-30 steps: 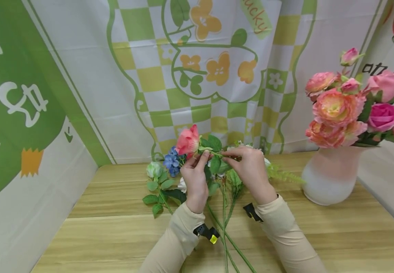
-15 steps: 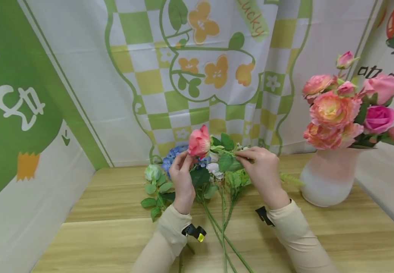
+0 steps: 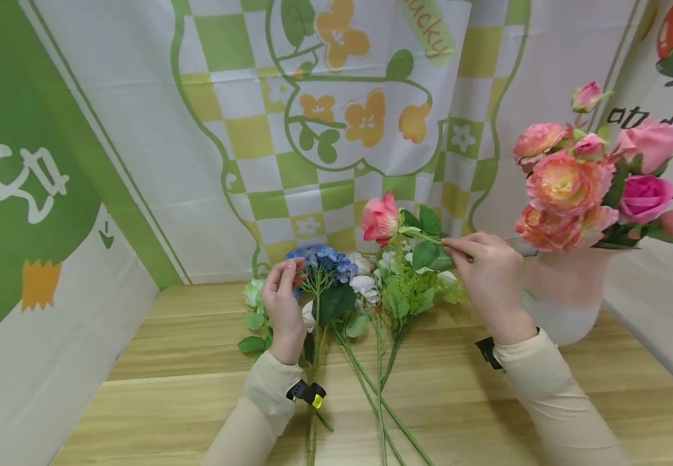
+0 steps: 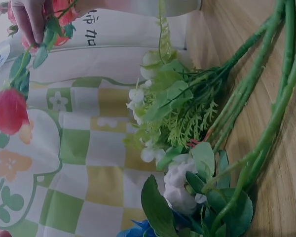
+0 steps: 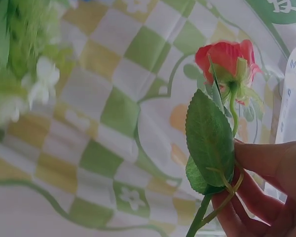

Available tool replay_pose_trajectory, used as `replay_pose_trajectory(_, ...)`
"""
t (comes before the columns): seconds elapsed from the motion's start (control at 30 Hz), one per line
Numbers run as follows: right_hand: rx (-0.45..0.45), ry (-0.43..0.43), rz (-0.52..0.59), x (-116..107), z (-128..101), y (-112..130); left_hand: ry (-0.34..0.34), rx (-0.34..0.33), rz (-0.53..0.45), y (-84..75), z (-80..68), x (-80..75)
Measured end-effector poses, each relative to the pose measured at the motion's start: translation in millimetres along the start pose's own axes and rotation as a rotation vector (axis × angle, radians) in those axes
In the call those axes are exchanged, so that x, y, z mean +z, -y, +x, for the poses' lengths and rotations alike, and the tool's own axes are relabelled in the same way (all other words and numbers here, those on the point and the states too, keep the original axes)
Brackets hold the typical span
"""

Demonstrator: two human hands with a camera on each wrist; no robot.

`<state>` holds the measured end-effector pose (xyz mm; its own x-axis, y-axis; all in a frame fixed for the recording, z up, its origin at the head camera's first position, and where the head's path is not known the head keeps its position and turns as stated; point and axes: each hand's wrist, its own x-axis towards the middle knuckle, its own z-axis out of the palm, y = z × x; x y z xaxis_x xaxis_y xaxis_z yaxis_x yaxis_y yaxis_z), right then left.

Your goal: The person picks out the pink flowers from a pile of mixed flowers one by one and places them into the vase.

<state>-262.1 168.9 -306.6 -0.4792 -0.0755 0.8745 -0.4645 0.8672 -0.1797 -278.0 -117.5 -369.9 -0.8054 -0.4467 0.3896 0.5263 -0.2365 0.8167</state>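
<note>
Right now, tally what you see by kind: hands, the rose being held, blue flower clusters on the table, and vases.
Hands: 2, the left hand and the right hand
Pink rose, stem pinched by the right hand: 1
Blue flower cluster on the table: 1
White vase: 1
Total: 5

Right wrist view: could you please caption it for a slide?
Right hand pinches a pink rosebud stem before a checkered backdrop.
</note>
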Motion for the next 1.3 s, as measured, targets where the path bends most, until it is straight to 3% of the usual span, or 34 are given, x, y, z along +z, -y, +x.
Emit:
replay_pose_trajectory(0.53,-0.078,-0.113,-0.066,-26.2,34.1,-16.0,-0.011,0.011,0.011,2.4,1.6,-4.9)
replay_pose_trajectory(0.83,-0.113,-0.282,-0.039,-28.1,44.5,-24.6,-0.027,-0.002,-0.008,5.9,0.5,-3.2)
replay_pose_trajectory(1.3,-0.194,-0.471,0.002,-20.4,44.7,-30.7,-0.011,-0.011,0.018,9.7,0.2,-1.9)
